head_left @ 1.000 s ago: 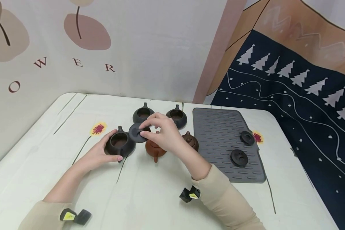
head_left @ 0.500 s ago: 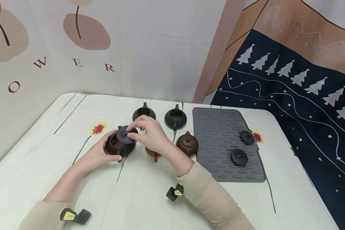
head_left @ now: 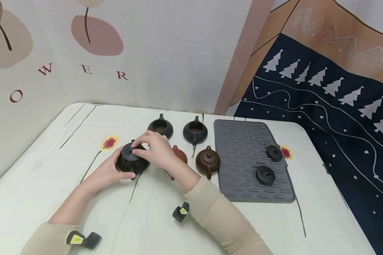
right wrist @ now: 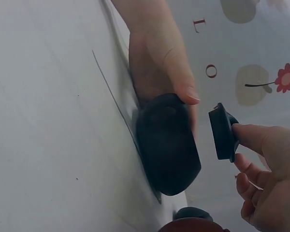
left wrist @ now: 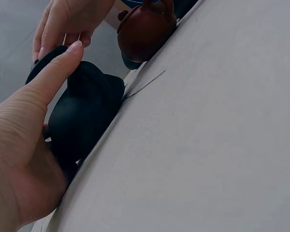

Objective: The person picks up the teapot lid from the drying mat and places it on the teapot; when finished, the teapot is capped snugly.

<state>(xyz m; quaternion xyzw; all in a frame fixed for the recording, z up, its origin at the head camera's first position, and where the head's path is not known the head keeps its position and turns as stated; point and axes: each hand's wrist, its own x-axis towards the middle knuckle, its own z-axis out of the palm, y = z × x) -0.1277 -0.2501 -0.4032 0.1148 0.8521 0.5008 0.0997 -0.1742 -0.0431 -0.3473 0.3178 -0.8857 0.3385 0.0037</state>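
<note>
My left hand (head_left: 106,169) wraps its thumb and fingers around the sides of a black teapot (head_left: 140,166) standing on the table. With thumb and fingertips my right hand (head_left: 156,150) pinches the knob of a dark round lid (head_left: 128,153), which covers most of the teapot's opening in the head view. From the right wrist, the lid (right wrist: 223,134) appears tilted and apart from the teapot (right wrist: 166,145), a gap showing between them. The left wrist view has the thumb along the teapot (left wrist: 84,118), hiding part of its rim.
Two lidless black teapots (head_left: 162,130) (head_left: 195,132) stand behind. A reddish teapot (head_left: 179,156), partly covered by the right arm, and a lidded brown teapot (head_left: 208,161) are to the right. A grey ridged mat (head_left: 242,159) bears two black lids (head_left: 265,175) (head_left: 274,153).
My right hand has carried the lid leftward from beside the black teapot to over its opening. The left hand has kept its grip in place.
</note>
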